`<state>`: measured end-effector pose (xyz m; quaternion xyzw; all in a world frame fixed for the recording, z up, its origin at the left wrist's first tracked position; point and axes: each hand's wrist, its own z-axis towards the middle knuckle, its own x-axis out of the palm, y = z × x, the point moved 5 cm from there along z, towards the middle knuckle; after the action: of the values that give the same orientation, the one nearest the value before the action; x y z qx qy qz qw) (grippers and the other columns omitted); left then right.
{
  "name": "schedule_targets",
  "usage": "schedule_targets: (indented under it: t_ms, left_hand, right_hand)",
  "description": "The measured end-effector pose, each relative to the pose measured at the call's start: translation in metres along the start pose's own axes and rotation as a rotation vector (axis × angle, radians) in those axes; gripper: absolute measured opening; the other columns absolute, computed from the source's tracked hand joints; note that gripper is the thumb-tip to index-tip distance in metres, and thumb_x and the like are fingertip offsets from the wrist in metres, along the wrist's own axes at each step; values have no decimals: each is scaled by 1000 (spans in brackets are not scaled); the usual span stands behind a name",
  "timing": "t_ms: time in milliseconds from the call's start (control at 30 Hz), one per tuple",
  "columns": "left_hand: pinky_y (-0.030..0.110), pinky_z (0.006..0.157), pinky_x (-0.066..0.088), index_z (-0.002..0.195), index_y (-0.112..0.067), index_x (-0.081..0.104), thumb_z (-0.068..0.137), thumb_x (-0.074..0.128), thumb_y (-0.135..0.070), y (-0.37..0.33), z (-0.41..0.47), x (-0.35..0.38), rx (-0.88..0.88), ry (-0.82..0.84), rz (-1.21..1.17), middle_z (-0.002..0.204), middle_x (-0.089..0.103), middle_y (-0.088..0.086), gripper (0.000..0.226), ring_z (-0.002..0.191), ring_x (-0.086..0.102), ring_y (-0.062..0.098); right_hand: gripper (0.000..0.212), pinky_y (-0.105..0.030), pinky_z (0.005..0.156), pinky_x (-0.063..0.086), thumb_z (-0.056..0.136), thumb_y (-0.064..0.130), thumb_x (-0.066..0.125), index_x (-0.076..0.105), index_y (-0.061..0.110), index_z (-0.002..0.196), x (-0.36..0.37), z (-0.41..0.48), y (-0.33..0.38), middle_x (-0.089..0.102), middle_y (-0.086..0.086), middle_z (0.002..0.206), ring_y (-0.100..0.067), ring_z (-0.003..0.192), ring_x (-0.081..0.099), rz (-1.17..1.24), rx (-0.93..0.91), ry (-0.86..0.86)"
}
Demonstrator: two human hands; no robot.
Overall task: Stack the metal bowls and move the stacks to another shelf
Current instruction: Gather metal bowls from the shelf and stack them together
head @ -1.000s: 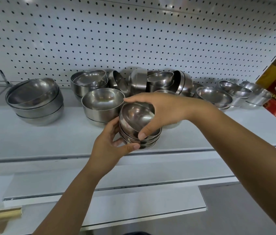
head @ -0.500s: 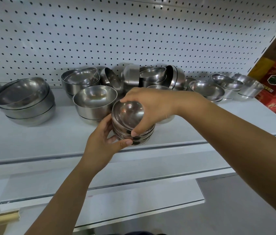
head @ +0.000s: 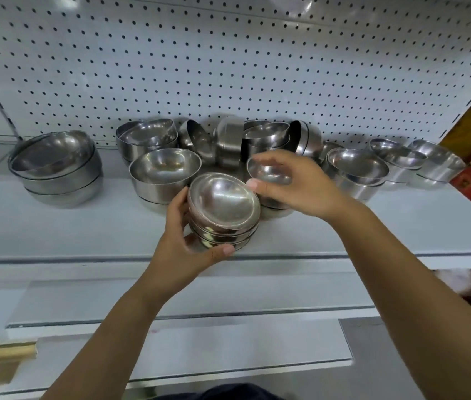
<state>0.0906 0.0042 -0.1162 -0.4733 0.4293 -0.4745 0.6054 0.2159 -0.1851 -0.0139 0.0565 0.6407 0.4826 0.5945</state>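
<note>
Front centre, near the edge of the white shelf: small stack of shallow steel bowls, nested, its top bowl tilted mouth-forward. The left hand gripped its left side and base. Just behind-right sat a single small bowl, upright, with the right hand arched over it; contact unclear.

Behind-left was a medium stack, upright. Far left, well apart, was a large stack with its top bowl askew. Along the pegboard were a back stack and tipped bowls lying on their sides. To the right stood a deeper stack, then shallow bowls, loosely nested.
</note>
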Motion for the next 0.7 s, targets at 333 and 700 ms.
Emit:
schedule_targets:
  t_ms: [333, 700]
  left_hand:
    - [39, 108, 51, 151, -40, 34, 55, 93, -39, -6, -16, 36, 100, -210, 54, 144, 48, -27, 113, 136, 48, 0]
    - [45, 107, 50, 148, -40, 41, 54, 98, -39, -7, -20, 98, 132, -51, 0, 146, 50, -22, 110, 139, 49, 9]
  right_hand:
    - [42, -13, 100, 38, 92, 41, 75, 69, 19, 127, -68, -49, -86, 62, 4, 128, -9, 121, 54, -201, 102, -438]
    - [41, 1, 94, 26, 96, 40, 71, 66, 20, 131, -99, -70, -117, 59, -1, 137, 0, 124, 42, -263, 150, -512]
